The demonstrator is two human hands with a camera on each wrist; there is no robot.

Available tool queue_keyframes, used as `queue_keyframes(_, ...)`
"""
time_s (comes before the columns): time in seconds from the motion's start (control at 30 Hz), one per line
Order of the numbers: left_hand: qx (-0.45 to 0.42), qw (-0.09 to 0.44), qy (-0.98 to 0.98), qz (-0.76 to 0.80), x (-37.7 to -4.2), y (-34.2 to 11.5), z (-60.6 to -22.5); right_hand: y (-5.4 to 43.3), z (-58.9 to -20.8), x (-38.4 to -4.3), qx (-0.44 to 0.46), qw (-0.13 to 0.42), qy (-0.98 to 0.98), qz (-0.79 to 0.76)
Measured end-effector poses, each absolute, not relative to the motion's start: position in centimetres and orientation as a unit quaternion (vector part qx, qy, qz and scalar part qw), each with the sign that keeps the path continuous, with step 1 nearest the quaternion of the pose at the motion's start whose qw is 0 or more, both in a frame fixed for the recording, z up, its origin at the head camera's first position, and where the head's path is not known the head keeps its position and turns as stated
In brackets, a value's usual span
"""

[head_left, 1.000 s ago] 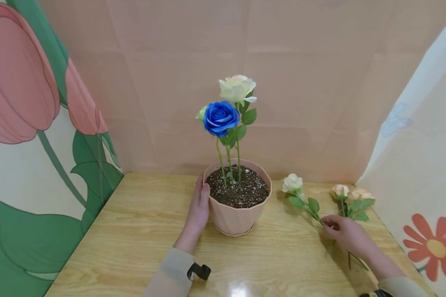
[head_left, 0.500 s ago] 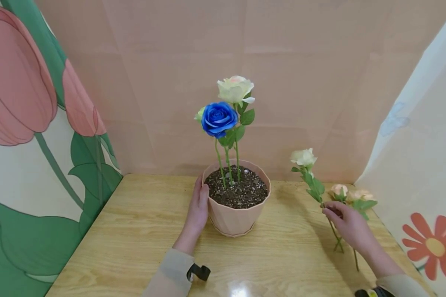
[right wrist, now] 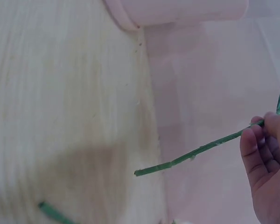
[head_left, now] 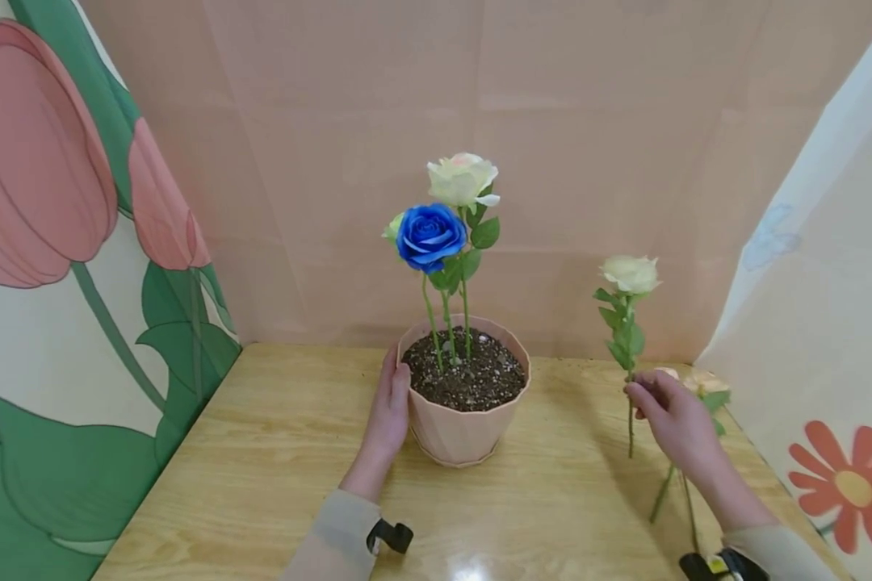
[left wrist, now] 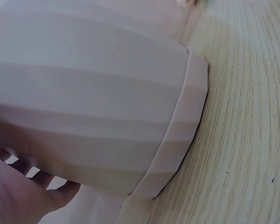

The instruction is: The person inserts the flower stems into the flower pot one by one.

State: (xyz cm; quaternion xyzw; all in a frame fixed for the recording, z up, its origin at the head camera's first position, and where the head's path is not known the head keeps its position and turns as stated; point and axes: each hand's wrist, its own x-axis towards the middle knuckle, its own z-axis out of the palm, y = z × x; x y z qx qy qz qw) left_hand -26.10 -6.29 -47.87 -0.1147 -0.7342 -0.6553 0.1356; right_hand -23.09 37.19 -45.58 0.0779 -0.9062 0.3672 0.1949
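My left hand (head_left: 388,407) rests against the left side of a pink flowerpot (head_left: 461,432); in the left wrist view its fingers (left wrist: 25,172) lie along the pot's wall. Dark soil (head_left: 480,379) fills the pot. In it stand a blue rose (head_left: 431,236), a cream rose (head_left: 463,179) and a third pale bloom (head_left: 392,227), mostly hidden behind the blue one. To the right, my right hand (head_left: 679,424) pinches the stem of a white rose (head_left: 630,275) between thumb and fingers. This rose is upright, and its bare stem end (right wrist: 151,170) hangs free in the right wrist view.
On the wooden table (head_left: 283,484), peach roses (head_left: 706,382) lie at the right, partly hidden by my right hand. Their stems (head_left: 661,492) point towards me. A pink backdrop (head_left: 320,202) closes off the back, and printed panels stand at both sides.
My right hand has raised the white rose off the table and turned it from slanting to upright. The left hand stays against the flowerpot.
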Motion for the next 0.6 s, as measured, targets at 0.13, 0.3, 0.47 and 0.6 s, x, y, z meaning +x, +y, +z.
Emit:
queue_keyframes(0.13,-0.109,0.133,-0.735,-0.656,-26.0,-6.2,-47.8,36.3,-44.4,-23.2,0.080,0.200,-0.901,0.378)
queue_keyframes(0.3,-0.115,0.132,-0.729,-0.662,-26.0,-6.3,-47.9,34.9,-42.7,-23.2,0.072,0.210,-0.894,0.389)
queue_keyframes(0.47,-0.116,0.135,-0.731,-0.659,-26.2,-6.3,-48.1,33.4,-41.0,-23.1,0.070,0.224,-0.887,0.397)
queue_keyframes(0.6,-0.112,0.135,-0.734,-0.656,-26.0,-6.3,-48.0,32.3,-39.8,-23.1,0.080,0.236,-0.880,0.405)
